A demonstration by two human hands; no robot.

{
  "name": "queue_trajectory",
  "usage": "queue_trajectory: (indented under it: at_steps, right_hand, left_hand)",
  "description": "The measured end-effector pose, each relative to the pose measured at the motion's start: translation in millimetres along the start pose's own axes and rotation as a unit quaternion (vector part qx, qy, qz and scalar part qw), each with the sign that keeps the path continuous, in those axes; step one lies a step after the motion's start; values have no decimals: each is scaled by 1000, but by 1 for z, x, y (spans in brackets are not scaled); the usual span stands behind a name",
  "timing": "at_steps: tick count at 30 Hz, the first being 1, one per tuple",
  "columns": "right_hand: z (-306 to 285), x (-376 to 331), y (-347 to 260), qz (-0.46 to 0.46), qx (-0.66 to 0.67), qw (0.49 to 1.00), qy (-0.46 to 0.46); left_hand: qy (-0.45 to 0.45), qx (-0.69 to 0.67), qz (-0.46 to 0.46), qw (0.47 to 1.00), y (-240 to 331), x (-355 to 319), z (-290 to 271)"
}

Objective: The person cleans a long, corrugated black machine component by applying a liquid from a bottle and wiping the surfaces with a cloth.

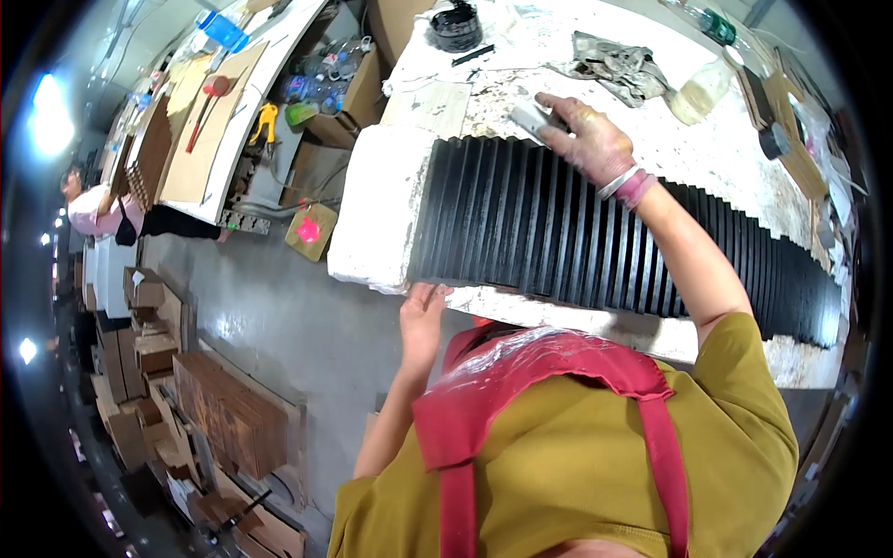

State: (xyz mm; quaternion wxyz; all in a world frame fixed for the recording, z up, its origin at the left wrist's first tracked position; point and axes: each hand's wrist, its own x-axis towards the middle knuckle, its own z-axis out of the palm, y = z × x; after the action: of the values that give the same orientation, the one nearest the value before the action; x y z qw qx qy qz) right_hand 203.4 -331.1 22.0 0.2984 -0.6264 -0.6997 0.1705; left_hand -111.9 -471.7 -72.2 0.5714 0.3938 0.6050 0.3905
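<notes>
Our right hand (588, 138) is closed around a small grey block (530, 119), pressing it at the far edge of the row of black slats (558, 232). Our left hand (423, 312) is mostly open, fingers resting on the near left corner of that same row. The slats stand side by side in a long band across the white, paint-crusted tabletop (372, 214). Past the right hand there's a crumpled rag (614, 63), a black tub (456, 26) and a pale plastic jug (699, 91). Off to the left, stacks of brown wooden panels (233, 418) sit on the floor, and another person (98, 209) works at a far bench.
</notes>
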Motion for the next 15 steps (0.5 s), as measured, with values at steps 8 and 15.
queue_trajectory:
  at_steps: [8, 15]
  right_hand:
    - [83, -89, -109, -218, -91, 969, -67]
    - [73, -24, -19, 7, -161, 977, 138]
  left_hand:
    - [-105, 1, 34, 994, 1, 2, -6]
    - [-133, 15, -2, 991, -18, 17, -23]
